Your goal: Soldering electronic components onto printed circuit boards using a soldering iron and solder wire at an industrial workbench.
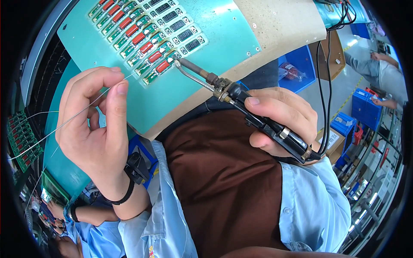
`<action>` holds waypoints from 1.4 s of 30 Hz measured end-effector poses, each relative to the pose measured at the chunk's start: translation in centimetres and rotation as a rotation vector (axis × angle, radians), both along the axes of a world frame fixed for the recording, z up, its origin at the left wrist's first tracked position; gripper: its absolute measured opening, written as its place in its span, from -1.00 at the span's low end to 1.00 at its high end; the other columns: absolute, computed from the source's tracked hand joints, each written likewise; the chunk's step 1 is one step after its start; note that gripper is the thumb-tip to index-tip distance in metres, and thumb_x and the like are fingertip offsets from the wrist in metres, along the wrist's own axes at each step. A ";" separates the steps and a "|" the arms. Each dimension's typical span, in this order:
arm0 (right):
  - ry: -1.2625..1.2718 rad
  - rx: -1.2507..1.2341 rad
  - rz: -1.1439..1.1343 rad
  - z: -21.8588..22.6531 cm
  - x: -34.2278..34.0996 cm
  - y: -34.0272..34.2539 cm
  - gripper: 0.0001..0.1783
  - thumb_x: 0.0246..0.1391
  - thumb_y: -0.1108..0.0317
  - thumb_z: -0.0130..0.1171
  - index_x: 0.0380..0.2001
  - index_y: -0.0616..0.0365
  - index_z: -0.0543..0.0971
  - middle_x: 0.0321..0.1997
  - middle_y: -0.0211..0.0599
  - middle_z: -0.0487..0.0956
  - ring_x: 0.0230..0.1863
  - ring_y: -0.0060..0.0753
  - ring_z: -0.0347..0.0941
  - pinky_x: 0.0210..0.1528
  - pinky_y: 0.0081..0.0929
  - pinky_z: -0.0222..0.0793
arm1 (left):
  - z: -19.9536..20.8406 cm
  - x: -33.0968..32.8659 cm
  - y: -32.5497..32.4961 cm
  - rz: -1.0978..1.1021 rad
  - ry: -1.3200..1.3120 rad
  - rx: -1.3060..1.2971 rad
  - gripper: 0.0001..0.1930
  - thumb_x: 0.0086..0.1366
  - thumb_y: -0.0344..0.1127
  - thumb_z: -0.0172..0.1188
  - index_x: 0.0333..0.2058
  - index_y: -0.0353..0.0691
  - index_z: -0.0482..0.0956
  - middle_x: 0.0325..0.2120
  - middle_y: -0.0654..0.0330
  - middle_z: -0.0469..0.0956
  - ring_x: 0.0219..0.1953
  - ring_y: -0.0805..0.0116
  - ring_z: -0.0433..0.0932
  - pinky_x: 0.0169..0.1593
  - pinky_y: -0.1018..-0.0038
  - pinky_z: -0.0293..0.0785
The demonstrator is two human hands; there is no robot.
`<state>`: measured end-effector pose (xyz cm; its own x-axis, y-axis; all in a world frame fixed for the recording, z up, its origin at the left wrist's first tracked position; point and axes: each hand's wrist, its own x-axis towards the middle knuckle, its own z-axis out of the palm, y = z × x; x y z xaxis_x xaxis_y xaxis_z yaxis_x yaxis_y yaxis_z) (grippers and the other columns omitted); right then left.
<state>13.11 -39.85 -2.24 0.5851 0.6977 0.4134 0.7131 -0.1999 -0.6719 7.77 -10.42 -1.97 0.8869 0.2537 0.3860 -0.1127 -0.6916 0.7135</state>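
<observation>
A thin solder wire (130, 77) is pinched between the thumb and forefinger of my left hand (97, 114). Its tail trails off to the left, and its free end reaches the nearest circuit boards. My right hand (286, 114) is wrapped round a black-handled soldering iron (236, 92) with a thin metal tube beside its barrel. The iron's tip is at the near end of a row of small green boards (150, 76), by a red component (163, 66); whether it touches a joint I cannot tell. These boards, with black displays (192, 44), sit in a teal plate (228, 30).
Black cables (329, 86) run from the iron up to the right. A blue bin (297, 71) holds a reddish bag. More boards (26, 139) stand at the far left. A co-worker's arm (92, 214) is at lower left; another person (383, 73) is at far right.
</observation>
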 end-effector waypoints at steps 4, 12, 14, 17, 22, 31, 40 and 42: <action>0.002 0.003 0.005 0.0 -0.1 0.0 -0.38 0.22 -0.10 0.37 -0.07 0.36 0.64 -0.22 0.07 0.71 -0.27 -0.06 0.71 -0.25 -0.32 0.60 | 0.1 -0.2 0.0 0.001 0.005 0.003 -0.89 0.23 -0.56 0.38 -0.27 -0.26 0.70 -0.28 0.24 0.70 -0.46 0.68 0.49 -0.50 0.72 0.20; 0.065 0.128 -0.033 0.0 -0.1 -0.6 -0.48 0.17 0.05 0.44 0.00 0.26 0.66 -0.16 -0.01 0.71 -0.23 -0.10 0.70 -0.23 -0.32 0.62 | 0.0 -0.5 0.3 0.001 -0.011 -0.006 -0.89 0.25 -0.59 0.35 -0.26 -0.28 0.68 -0.27 0.19 0.70 -0.41 0.65 0.55 -0.50 0.74 0.19; 0.057 0.097 -0.017 -0.1 0.5 -0.9 -0.46 0.19 0.01 0.42 0.00 0.27 0.65 -0.17 0.02 0.71 -0.23 -0.08 0.70 -0.24 -0.31 0.62 | 0.2 -0.6 0.2 0.027 0.009 0.009 -0.89 0.26 -0.59 0.34 -0.25 -0.29 0.67 -0.25 0.18 0.69 -0.40 0.64 0.57 -0.50 0.75 0.18; 0.076 0.124 -0.043 0.1 0.6 -1.0 -0.48 0.21 0.04 0.41 0.00 0.28 0.65 -0.16 0.02 0.70 -0.24 -0.07 0.70 -0.25 -0.33 0.62 | 0.3 -0.5 0.3 0.030 0.003 -0.018 -0.90 0.27 -0.59 0.33 -0.25 -0.30 0.67 -0.24 0.18 0.69 -0.40 0.64 0.55 -0.51 0.73 0.15; 0.098 0.166 -0.074 0.2 2.0 -1.6 -0.57 0.25 0.17 0.40 0.00 0.30 0.64 -0.15 0.03 0.69 -0.23 -0.08 0.69 -0.21 -0.35 0.60 | 0.1 -0.8 1.0 0.026 -0.022 -0.022 -0.92 0.29 -0.58 0.31 -0.25 -0.31 0.66 -0.23 0.18 0.68 -0.42 0.64 0.50 -0.52 0.69 0.10; 0.037 0.446 -0.613 -4.3 9.6 -5.0 -0.53 0.39 0.20 0.20 0.18 0.33 0.49 -0.01 0.00 0.66 -0.14 -0.34 0.62 -0.12 -0.44 0.52 | 0.1 -1.8 1.9 0.151 0.092 -0.028 -0.96 0.29 -0.56 0.28 -0.30 -0.31 0.64 -0.24 0.15 0.67 -0.52 0.65 0.35 -0.53 0.64 0.03; 0.407 0.879 -0.725 -4.4 13.7 -3.3 -0.63 0.42 0.31 0.13 0.19 0.22 0.45 0.13 0.00 0.61 0.03 -0.26 0.60 -0.05 -0.42 0.52 | 1.0 -1.9 2.3 0.179 0.085 0.008 -0.97 0.28 -0.55 0.28 -0.31 -0.31 0.64 -0.24 0.14 0.66 -0.54 0.66 0.32 -0.53 0.63 0.02; 0.562 1.047 -0.678 -4.1 15.1 -2.5 -0.63 0.43 0.29 0.14 0.19 0.20 0.44 0.15 0.02 0.60 0.06 -0.23 0.60 -0.04 -0.40 0.52 | 1.1 -2.1 2.4 0.195 0.074 -0.001 -0.97 0.28 -0.55 0.28 -0.31 -0.31 0.63 -0.24 0.14 0.66 -0.54 0.66 0.33 -0.53 0.62 0.03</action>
